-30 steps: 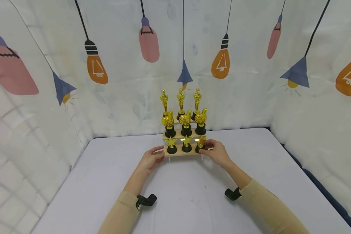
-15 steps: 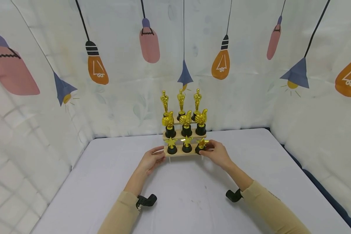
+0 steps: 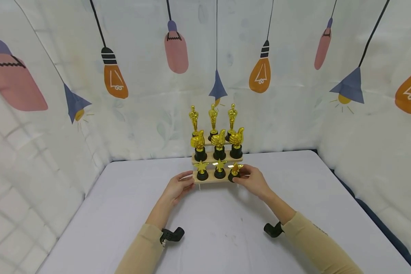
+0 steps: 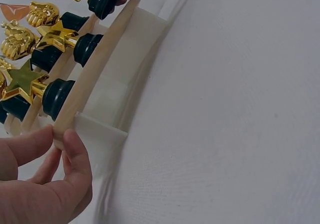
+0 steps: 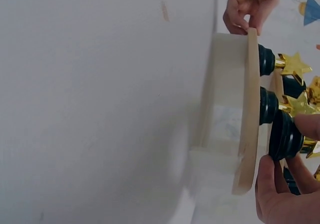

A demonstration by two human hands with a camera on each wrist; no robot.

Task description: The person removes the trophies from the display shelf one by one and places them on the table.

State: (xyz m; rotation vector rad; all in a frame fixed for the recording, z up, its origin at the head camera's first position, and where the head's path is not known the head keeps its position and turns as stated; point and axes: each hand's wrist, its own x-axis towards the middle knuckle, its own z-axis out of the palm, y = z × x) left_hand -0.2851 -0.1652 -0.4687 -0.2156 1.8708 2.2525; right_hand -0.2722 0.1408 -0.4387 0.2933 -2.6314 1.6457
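A tiered display stand with light wood shelves (image 3: 212,178) carries gold trophies on black bases. My left hand (image 3: 179,187) pinches the left end of its lowest shelf between thumb and fingers. At that shelf's right end, my right hand (image 3: 255,182) holds a star trophy (image 3: 234,173) by its black base. The right wrist view shows this base (image 5: 285,136) tilted, its underside edge off the shelf board. Two other star trophies, a left one (image 3: 202,171) and a middle one (image 3: 220,170), stand upright on the same shelf.
Thumbs-up trophies (image 3: 219,146) fill the middle shelf and figure trophies (image 3: 213,121) the top one. The stand has clear plastic supports (image 4: 105,134). A white-covered table (image 3: 219,236) lies beneath, with a lamp-printed curtain (image 3: 144,125) close behind.
The right hand has shifted the star trophy slightly left along the shelf, and its star leans more. The left hand keeps its grip on the shelf end.
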